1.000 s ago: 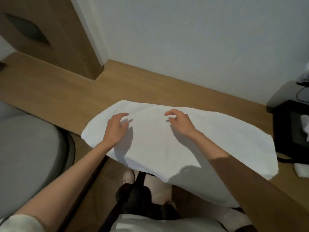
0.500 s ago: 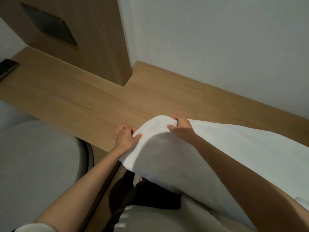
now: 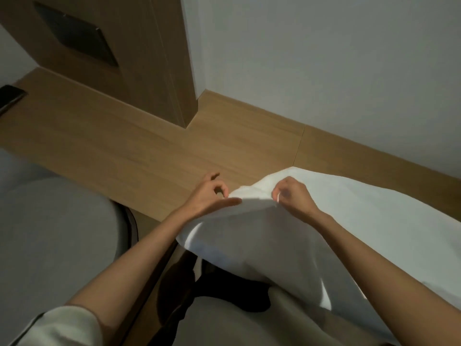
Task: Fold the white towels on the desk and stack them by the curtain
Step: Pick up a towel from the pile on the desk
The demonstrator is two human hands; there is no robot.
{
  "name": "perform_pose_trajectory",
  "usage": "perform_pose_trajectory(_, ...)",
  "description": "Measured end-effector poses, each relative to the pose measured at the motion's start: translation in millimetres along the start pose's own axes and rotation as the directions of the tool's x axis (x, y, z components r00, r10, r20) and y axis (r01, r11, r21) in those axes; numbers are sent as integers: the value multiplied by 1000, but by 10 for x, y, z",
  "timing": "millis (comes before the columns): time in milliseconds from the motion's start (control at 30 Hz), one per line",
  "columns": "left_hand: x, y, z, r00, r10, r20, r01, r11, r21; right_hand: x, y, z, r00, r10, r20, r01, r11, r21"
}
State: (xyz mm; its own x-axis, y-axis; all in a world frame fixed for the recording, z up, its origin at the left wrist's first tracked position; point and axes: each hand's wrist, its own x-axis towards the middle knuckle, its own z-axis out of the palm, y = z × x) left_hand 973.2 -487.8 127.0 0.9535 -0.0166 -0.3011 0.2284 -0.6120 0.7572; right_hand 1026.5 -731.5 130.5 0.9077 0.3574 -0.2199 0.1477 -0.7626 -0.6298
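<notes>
A large white towel lies on the wooden desk and hangs over its front edge toward my lap. My left hand pinches the towel's left end between thumb and fingers. My right hand grips the same raised end a little to the right, with its fingers curled round the cloth. That end is lifted off the desk and bulges up between my hands. No curtain is in view.
A wooden panel with a dark square inset stands at the back left, beside the white wall. A dark phone lies at the desk's far left. A grey chair is on my left.
My hands went from resting flat on the spread towel to its left end, took hold of it and raised it. The view swung to the left.
</notes>
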Motion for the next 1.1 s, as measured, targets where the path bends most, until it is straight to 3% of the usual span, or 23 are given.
perform_pose_trajectory(67,-71,-58,104,987,-116,-108,103,987,-119,-128,178,48,997,-26,76,30,998,-53)
perform_pose_trajectory(133,-173,-74,174,978,-119,-172,114,993,-42,-199,268,86,995,-59,81,64,996,-60)
perform_pose_trajectory(267,-318,-78,250,996,-93,-10,94,986,136,-268,305,129,994,-75,78,77,997,-25)
perform_pose_trajectory(333,-344,-69,308,995,-99,-22,101,967,234,-301,299,117,996,-85,39,84,996,30)
perform_pose_trajectory(433,-347,-41,339,976,-145,-161,153,988,35,-319,275,104,997,-78,-18,79,994,74)
perform_pose_trajectory(500,-329,-19,304,971,-214,-108,210,977,-49,-300,249,98,998,-52,-32,54,994,93)
perform_pose_trajectory(567,-302,4,229,964,-264,-29,264,964,-15,-272,210,88,999,-14,-35,19,990,142)
perform_pose_trajectory(733,-181,20,-80,955,-289,70,297,944,-144,-173,57,72,996,71,-55,-54,961,271)
perform_pose_trajectory(767,-146,19,-135,959,-278,52,282,941,-185,-141,13,68,994,81,-70,-56,951,304)
perform_pose_trajectory(900,23,-14,-327,955,-149,-255,73,956,-285,58,-269,39,989,78,-126,-24,922,386)
perform_pose_trajectory(1100,511,-16,-608,948,23,-317,-110,960,-258,608,-586,19,956,113,-269,-8,932,362)
